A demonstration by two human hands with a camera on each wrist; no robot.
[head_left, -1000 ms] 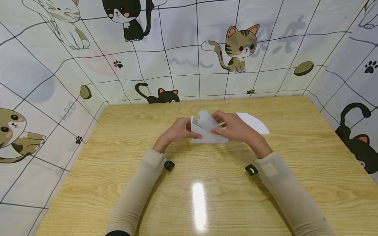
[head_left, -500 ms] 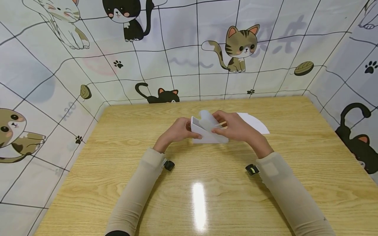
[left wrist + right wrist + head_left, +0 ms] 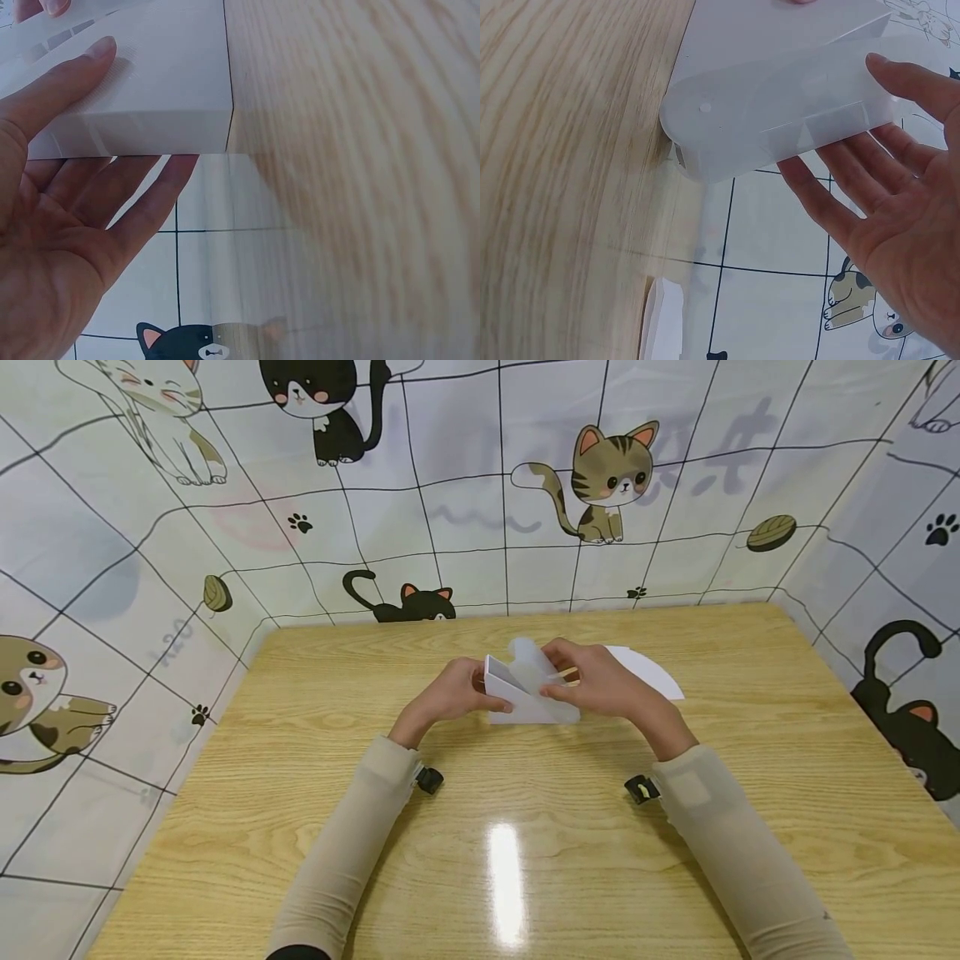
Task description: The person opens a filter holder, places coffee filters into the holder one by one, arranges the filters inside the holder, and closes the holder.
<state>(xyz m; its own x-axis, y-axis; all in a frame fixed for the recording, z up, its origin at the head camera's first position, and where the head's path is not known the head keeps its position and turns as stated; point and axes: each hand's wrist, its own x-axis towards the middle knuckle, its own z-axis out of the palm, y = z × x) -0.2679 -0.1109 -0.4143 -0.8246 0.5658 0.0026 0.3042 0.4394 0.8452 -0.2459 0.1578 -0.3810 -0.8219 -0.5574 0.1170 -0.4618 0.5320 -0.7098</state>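
Holding the white box (image 3: 517, 708) at its left end with the left hand (image 3: 457, 689), in a pinch between a thumb laid along the near broad face and fingers reaching behind. Pinching the translucent case (image 3: 528, 670) in the right hand (image 3: 596, 681) — by the thumb on its broad face and the fingers at its long edge, between the two ends rather than at a tip. Both pieces close together over the far half of the wooden table (image 3: 337, 827), roughly midway across. Most telling, in all likelihood: the angle between box and case. Running left to right along its lower edge, the box; slanting across its right part, from high on the left down to low on the right, the case. Lying just to the left of the right grip, so nearer to the right hand than to the left, with an upper lobe rising above the box and a rounded end down near the tabletop in the right wrist view. Impossible to confirm contact between case and box, or at that lower end with the table. Beyond the right wrist, well apart from the left hand: a white fan-shaped piece (image 3: 648, 672), flat on the wood.
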